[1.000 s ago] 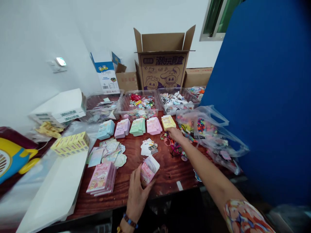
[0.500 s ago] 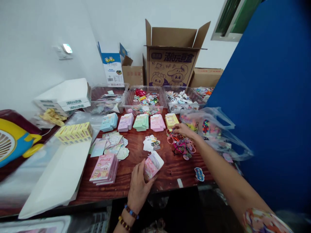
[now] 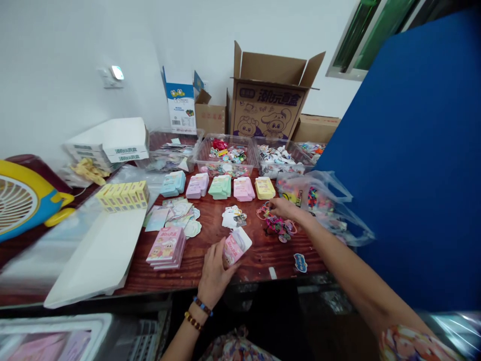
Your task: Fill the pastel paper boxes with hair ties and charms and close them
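L hand grips pink card box, light, stiff, best held by its sides; R hand open, just by soft multicoloured elastic bands.

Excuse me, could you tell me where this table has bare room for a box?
The reddish wooden table is bare between the coloured elastic bands, the blue sticker and the pink box in the left hand. A narrower gap lies left of the white card pile. The pastel box row is crowded.
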`<control>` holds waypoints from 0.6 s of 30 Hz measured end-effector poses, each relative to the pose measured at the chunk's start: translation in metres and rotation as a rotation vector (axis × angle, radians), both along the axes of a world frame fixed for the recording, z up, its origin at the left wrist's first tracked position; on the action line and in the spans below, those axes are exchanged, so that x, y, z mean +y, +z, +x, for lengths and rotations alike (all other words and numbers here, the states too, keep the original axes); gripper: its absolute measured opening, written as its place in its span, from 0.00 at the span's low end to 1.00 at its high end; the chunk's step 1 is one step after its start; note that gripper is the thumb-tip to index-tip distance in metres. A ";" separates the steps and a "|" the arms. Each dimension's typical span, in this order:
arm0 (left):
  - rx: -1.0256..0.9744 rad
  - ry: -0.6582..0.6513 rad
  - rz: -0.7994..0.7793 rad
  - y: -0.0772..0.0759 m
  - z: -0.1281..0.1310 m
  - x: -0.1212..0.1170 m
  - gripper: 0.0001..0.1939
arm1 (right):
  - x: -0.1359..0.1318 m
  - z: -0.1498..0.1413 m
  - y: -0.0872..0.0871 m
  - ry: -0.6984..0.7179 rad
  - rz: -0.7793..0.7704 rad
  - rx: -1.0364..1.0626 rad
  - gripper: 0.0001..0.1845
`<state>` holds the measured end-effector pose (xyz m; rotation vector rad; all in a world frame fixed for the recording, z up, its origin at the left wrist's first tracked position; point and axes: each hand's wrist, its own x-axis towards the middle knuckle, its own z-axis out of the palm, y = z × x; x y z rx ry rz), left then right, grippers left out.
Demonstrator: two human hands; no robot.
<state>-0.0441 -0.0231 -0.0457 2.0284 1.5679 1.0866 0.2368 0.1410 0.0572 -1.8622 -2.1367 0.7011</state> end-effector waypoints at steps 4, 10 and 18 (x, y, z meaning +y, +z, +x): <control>0.006 -0.016 -0.002 0.001 -0.001 -0.001 0.36 | -0.007 0.006 -0.001 0.028 -0.069 0.012 0.04; 0.003 -0.014 -0.005 0.000 -0.001 -0.002 0.35 | -0.015 0.015 0.001 0.051 -0.217 0.232 0.10; -0.061 -0.021 -0.011 0.000 -0.001 -0.001 0.35 | -0.037 0.005 -0.014 -0.016 -0.249 0.646 0.26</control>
